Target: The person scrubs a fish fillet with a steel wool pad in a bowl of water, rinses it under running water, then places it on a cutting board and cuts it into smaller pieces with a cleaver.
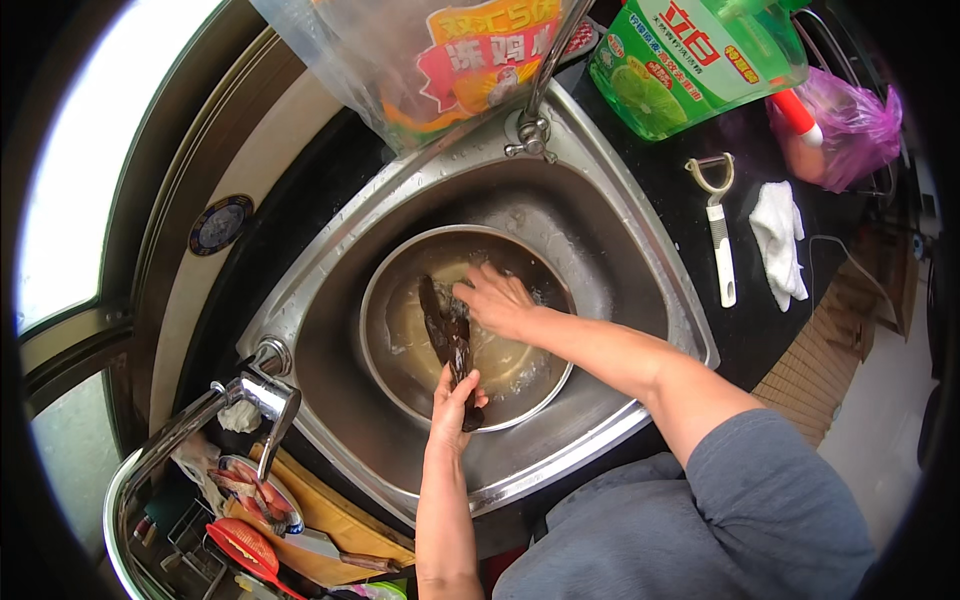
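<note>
Long, dark, wet pieces of food, of a kind I cannot tell, are held over a round metal basin of cloudy water. My left hand grips their lower end near the basin's front rim. To their right, my right hand has its fingers spread at the water, with splashes around the fingertips; nothing is plainly held in it. The basin stands inside a stainless steel sink.
A chrome faucet and a cutting board with a knife are at lower left. A plastic bag, green detergent bottle, peeler and white cloth lie around the sink.
</note>
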{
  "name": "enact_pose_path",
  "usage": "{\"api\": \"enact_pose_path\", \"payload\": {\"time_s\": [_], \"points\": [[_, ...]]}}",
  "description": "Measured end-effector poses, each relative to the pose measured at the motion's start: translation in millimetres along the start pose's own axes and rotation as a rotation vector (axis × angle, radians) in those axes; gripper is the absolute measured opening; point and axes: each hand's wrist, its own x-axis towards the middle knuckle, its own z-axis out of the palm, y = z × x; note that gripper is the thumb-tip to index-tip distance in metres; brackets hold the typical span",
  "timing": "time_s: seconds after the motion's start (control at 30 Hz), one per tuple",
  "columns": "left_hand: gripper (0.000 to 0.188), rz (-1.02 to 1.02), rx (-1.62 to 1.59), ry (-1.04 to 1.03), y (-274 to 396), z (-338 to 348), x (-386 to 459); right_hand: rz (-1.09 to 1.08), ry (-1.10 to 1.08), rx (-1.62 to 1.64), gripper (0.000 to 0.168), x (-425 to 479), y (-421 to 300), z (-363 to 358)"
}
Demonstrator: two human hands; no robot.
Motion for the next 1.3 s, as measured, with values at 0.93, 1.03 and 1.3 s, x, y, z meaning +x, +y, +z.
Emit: {"api": "enact_pose_path", "payload": {"time_s": [0.93, 1.03, 1.3], "points": [[0.026, -0.029, -0.732, -0.321, -0.7, -11.9, -29.1, -0.409, -0.036, 0.015, 0.020, -19.4, -4.7, -5.4], [0.027, -0.044, -0.871, -0.338, -4.3, -13.2, -26.4, -0.442, 0.049, 0.045, 0.019, -13.3, -8.5, -8.6], [0.025, -0.030, -0.707, -0.332, -0.5, -12.1, -30.7, -0.335, -0.118, 0.014, 0.014, -5.8, -5.5, -19.4]]}}
